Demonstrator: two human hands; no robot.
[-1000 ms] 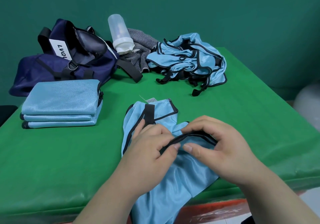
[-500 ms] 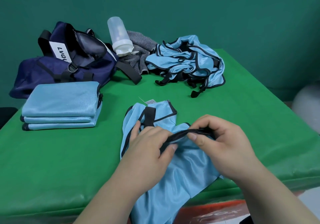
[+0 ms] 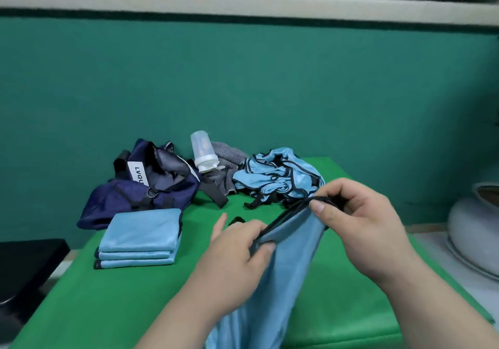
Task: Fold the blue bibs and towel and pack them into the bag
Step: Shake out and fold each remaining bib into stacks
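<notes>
Bib hanging limp, light, slippery-looking; I'm pinching its black trim with left hand and right hand, both clamped; judging trim firmest hold.

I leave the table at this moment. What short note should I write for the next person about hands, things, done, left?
The left hand and the right hand both grip the black-edged top of one bib, lifted above the table.
The folded stack lies at left, in front of the bag.
Done: that stack.
Left: fold this bib, the pile at the back and the grey cloth; pack everything.
</notes>
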